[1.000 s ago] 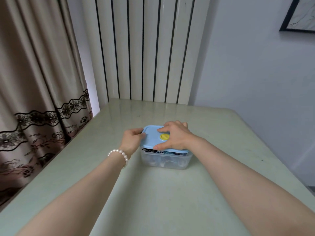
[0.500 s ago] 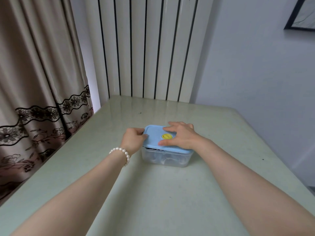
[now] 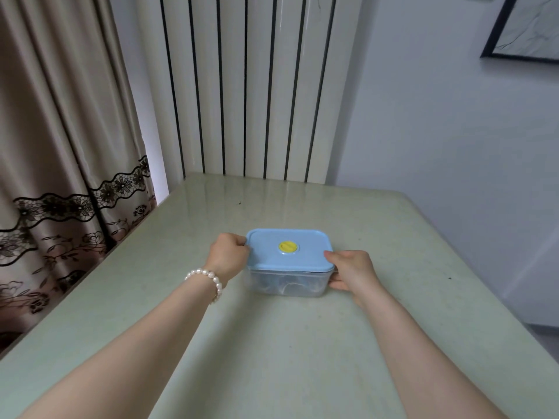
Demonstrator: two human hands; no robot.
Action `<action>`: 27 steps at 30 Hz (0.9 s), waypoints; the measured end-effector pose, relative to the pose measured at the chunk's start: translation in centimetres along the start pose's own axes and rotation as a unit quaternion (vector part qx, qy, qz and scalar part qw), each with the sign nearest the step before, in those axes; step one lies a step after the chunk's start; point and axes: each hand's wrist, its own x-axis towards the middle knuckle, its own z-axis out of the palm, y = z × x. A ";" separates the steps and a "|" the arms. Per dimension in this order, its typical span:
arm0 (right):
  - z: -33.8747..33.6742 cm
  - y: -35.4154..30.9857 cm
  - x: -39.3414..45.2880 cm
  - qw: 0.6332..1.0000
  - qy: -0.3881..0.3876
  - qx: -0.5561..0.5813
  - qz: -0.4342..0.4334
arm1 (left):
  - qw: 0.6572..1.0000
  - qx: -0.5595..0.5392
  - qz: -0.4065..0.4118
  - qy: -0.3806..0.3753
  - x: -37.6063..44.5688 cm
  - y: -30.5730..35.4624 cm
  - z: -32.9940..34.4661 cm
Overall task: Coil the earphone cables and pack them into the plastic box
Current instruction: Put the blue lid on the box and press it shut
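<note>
A clear plastic box stands in the middle of the pale green table. A light blue lid with a round yellow knob sits flat on top of it. Faint coils of earphone cable show through the front wall. My left hand, with a pearl bracelet on its wrist, grips the box's left end at the lid's edge. At the right end my right hand holds the box, thumb on the lid's rim and fingers against the side wall.
A white ribbed radiator stands against the wall behind the table's far edge. A beige curtain with black lace trim hangs at the left. A framed picture hangs at the upper right. The table's right edge runs close to the wall.
My right hand has come off the top of the lid and now grips the box's right end. The lid, earlier raised at the front, lies flat. My left hand stays at the left end.
</note>
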 end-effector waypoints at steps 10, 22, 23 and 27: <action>-0.9 0.2 -0.4 0.999 -0.023 0.027 0.000 | 0.995 0.090 0.046 -0.027 -0.9 0.4 -0.2; 1.5 -1.1 -0.6 0.853 0.010 -0.480 -0.205 | 0.908 0.375 0.178 -0.049 -2.4 3.0 0.8; 1.8 -1.6 -0.7 0.811 -0.008 -0.534 -0.240 | 0.884 0.412 0.212 -0.062 -2.6 3.3 1.0; 1.8 -2.9 0.1 0.716 -0.106 -0.626 -0.290 | 0.819 0.490 0.249 -0.167 -2.2 4.1 1.3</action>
